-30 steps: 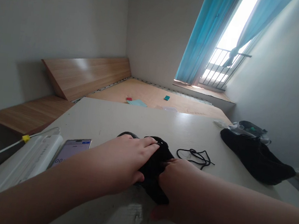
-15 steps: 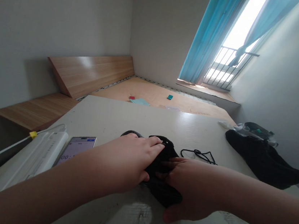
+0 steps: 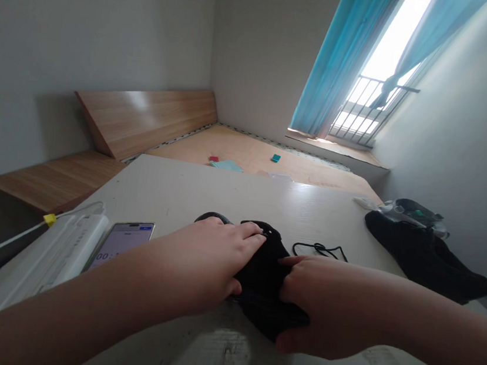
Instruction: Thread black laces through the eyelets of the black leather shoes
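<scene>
A small black cloth item [image 3: 264,280] lies in the middle of the pale table [image 3: 206,193]. My left hand [image 3: 209,261] lies on its left side, fingers stretched flat and pressing it down. My right hand [image 3: 320,310] grips its right and lower edge, thumb under and fingers curled over the fabric. A thin black cord [image 3: 319,250] lies loose just beyond my right hand.
A phone [image 3: 119,238] with a lit screen and a white power strip [image 3: 55,251] with a cable sit at the left. A black garment [image 3: 424,261] with a plastic-wrapped item on it lies at the right. Wooden bed boards and a curtained window are behind.
My right hand has slid rightward along the black cloth, pulling its lower edge out. My left hand has stayed pressed on it.
</scene>
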`<state>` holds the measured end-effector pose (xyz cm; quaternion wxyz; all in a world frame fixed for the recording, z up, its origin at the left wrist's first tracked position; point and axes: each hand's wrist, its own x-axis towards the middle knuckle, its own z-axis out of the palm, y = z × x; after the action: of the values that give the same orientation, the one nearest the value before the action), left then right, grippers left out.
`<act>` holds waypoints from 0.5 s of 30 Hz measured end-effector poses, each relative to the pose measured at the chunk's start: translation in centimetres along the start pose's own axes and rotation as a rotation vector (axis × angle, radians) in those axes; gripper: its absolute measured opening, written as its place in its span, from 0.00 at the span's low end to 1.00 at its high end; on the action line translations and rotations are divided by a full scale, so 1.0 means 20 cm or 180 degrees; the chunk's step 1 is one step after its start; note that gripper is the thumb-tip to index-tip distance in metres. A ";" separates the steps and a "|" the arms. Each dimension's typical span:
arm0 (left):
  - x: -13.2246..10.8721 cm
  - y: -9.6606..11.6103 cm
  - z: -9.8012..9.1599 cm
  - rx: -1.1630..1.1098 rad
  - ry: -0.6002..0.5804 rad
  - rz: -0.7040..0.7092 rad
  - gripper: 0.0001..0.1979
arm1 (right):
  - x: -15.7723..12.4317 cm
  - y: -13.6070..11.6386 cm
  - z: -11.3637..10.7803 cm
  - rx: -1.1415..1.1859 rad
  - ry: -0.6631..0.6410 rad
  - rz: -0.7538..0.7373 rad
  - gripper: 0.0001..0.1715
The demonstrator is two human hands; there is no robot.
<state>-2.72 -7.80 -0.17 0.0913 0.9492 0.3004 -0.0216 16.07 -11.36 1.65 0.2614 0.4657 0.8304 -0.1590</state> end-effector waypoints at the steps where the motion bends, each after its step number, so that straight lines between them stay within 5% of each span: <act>1: 0.00 0.00 0.00 -0.0005 -0.0004 -0.0003 0.33 | 0.01 -0.01 0.00 -0.0113 -0.0054 0.0017 0.20; 6: 0.00 -0.01 0.01 -0.0007 0.0024 0.0015 0.34 | 0.06 -0.08 0.03 -0.0533 -0.0096 0.0105 0.17; 11: 0.00 -0.01 0.02 0.0003 0.0068 0.0031 0.33 | 0.06 -0.02 0.05 0.0211 0.0314 -0.0177 0.13; 15: 0.00 -0.01 0.01 0.0046 -0.0003 -0.0005 0.33 | 0.06 0.03 0.03 0.0282 0.0044 -0.0500 0.13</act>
<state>-2.84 -7.68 -0.42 0.0845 0.9496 0.3008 -0.0243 16.30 -10.62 0.42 0.2214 0.4113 0.8583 -0.2124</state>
